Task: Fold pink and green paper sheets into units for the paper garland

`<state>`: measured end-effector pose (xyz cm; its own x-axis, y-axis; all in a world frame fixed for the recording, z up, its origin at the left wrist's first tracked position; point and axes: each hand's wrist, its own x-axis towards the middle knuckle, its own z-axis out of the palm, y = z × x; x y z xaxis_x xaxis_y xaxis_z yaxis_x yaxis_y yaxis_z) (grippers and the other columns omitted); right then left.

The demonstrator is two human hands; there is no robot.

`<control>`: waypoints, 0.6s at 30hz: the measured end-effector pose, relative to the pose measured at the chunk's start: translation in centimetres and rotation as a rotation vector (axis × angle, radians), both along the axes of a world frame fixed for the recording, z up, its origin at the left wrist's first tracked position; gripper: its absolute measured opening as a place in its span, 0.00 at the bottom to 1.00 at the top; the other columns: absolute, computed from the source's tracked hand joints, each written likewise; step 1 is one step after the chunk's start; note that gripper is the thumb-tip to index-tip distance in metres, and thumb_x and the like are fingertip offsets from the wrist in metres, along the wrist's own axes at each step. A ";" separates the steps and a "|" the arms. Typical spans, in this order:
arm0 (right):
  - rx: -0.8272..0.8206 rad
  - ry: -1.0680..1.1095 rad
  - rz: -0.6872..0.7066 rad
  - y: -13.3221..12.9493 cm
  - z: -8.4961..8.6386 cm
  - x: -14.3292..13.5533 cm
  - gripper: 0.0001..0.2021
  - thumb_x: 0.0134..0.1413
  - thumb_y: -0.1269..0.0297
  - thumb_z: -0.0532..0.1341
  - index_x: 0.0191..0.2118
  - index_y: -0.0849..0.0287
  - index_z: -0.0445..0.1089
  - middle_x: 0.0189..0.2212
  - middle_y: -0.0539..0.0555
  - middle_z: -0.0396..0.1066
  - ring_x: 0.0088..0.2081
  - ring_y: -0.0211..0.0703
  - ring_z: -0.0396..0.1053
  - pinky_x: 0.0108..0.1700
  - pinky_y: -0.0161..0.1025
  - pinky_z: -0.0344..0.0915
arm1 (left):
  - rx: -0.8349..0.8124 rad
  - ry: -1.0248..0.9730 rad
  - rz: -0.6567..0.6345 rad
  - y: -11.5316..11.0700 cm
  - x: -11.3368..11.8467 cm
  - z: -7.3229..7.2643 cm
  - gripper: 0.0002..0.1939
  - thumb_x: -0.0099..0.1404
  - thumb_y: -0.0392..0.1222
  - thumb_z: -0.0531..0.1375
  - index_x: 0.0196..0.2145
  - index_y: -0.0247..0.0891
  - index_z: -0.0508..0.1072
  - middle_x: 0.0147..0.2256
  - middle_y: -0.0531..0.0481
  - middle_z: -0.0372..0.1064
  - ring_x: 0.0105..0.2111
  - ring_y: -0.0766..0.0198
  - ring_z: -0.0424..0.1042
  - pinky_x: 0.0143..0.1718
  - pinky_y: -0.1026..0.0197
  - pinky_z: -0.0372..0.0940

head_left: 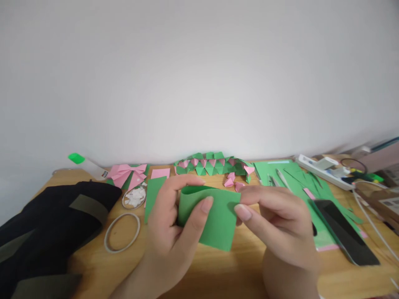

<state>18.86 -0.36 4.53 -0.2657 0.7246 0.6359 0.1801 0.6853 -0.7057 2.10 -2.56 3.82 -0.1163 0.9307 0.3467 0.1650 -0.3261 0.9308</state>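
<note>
Far left on your worktop (237, 270) lies a dark cloth (56, 216), with a green-capped bottle (93, 168) tilted behind it. Next come a pink paper bow (129, 174), which looks finished, a round dish (134, 196) of white scraps and, nearer you, a tape ring (106, 238). A flat green sheet (153, 193) shows beside your left hand (174, 232).

That hand is half curled, its thumb pressing the front of the green paper (221, 216), which you hold above the worktop. The paper is bent double, but its left end is still a rounded loop; that fold looks begun, with the crease left to flatten. Behind it, the green-and-pink folded chain (205, 164) seems already assembled, while small pink pieces (230, 179) lie loose near its right end. Your right hand (277, 220) pinches the paper's right edge between thumb and forefinger, nearly closed. Beyond it are more green sheets (299, 176), seemingly unfolded, a white power strip (324, 171) and a phone (344, 232).
</note>
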 end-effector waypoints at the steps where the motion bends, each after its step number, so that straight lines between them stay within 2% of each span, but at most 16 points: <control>1: 0.000 -0.004 -0.004 0.0 0.0 0.0 0.09 0.57 0.75 0.61 0.27 0.57 0.68 0.18 0.45 0.67 0.20 0.31 0.65 0.21 0.29 0.61 | 0.008 0.015 0.004 0.0 0.0 0.0 0.07 0.66 0.41 0.59 0.43 0.49 0.69 0.29 0.58 0.68 0.21 0.71 0.67 0.21 0.68 0.66; 8: -0.023 -0.039 -0.025 0.1 -0.1 0.0 0.10 0.58 0.75 0.60 0.27 0.56 0.67 0.18 0.46 0.68 0.20 0.33 0.67 0.21 0.30 0.63 | 0.113 0.153 0.089 0.4 -0.1 -0.1 0.10 0.65 0.37 0.60 0.44 0.47 0.69 0.34 0.56 0.70 0.29 0.70 0.72 0.31 0.69 0.69; 12: -0.056 -0.066 -0.058 0.1 0.0 0.0 0.11 0.58 0.74 0.60 0.25 0.57 0.67 0.17 0.47 0.68 0.19 0.33 0.66 0.21 0.31 0.63 | 0.180 0.266 0.074 0.7 -0.4 -0.3 0.13 0.65 0.35 0.60 0.46 0.47 0.67 0.37 0.56 0.71 0.32 0.70 0.72 0.33 0.71 0.69; 14: -0.074 -0.065 -0.069 0.1 0.0 0.0 0.11 0.58 0.74 0.60 0.25 0.57 0.67 0.16 0.46 0.68 0.18 0.33 0.66 0.21 0.30 0.62 | 0.152 0.244 0.054 0.7 -0.4 -0.4 0.12 0.65 0.36 0.61 0.45 0.47 0.67 0.36 0.56 0.71 0.31 0.70 0.72 0.32 0.70 0.69; 18: -0.113 -0.032 -0.057 0.4 -0.1 0.0 0.11 0.58 0.74 0.60 0.24 0.58 0.66 0.17 0.46 0.68 0.18 0.32 0.66 0.21 0.30 0.62 | -0.041 0.031 -0.009 0.3 0.1 0.1 0.07 0.66 0.42 0.60 0.42 0.47 0.68 0.26 0.59 0.65 0.20 0.72 0.65 0.20 0.70 0.63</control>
